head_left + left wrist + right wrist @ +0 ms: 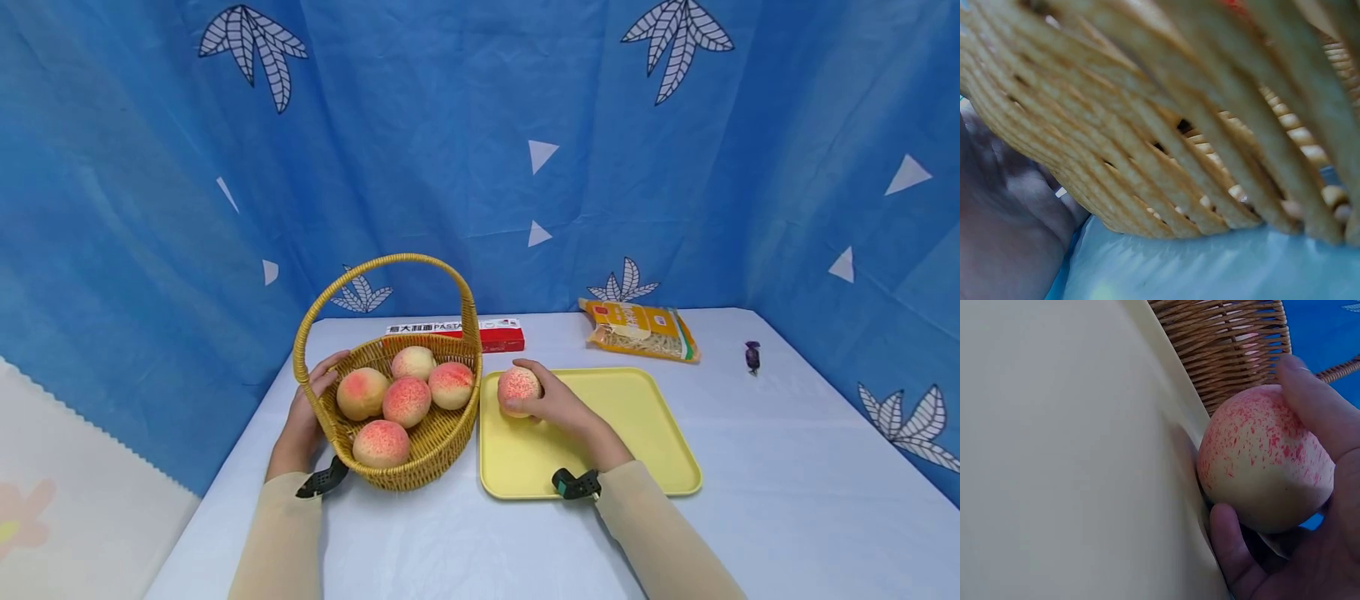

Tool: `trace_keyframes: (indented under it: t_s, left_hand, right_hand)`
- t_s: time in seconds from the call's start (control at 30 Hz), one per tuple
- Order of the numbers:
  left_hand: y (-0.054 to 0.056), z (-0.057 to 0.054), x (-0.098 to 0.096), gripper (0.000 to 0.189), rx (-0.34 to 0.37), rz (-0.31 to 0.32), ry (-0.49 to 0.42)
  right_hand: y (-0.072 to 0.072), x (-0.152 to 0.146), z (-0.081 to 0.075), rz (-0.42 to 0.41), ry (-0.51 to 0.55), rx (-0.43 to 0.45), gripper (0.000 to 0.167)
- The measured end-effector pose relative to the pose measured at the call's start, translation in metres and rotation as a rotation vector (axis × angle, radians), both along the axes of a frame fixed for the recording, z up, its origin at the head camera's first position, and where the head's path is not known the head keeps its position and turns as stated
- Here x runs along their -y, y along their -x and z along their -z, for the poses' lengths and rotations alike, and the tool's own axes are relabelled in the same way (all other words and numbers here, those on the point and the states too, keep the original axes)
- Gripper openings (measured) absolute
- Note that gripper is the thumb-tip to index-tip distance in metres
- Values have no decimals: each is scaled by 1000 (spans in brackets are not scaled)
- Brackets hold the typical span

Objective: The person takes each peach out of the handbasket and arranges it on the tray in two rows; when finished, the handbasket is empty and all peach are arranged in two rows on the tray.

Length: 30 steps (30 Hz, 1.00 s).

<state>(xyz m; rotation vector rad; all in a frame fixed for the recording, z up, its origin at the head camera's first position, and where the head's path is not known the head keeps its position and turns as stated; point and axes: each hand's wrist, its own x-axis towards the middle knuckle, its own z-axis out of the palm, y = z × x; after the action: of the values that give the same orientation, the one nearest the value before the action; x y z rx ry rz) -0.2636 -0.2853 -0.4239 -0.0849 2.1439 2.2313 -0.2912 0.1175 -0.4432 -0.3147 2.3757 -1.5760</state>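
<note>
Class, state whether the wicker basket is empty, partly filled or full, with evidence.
Partly filled: five peaches lie inside the wicker basket, with bare woven interior showing beside them.

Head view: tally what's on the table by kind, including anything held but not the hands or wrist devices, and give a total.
Visible peaches: 6 (5 in the basket, 1 in the right hand)
Basket: 1
Yellow tray: 1
Pasta box: 1
Orange food bag: 1
Small dark item: 1
Total: 11

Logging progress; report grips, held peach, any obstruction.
Left grip at round yellow wicker basket. Right grip holds round pink-speckled peach at rectangular yellow tray. Basket's rim possibly in the way.
</note>
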Motion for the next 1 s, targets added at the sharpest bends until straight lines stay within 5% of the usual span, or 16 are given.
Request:
trace_keyframes:
  t_s: [0.63,1.0]
  left_hand:
    - [4,3,3,49,0,1,-36]
    - [4,7,3,49,-16,-12,-37]
  right_hand:
    - [0,0,2,47,-23,-129,72]
    - [1,0,3,50,-35,-100,78]
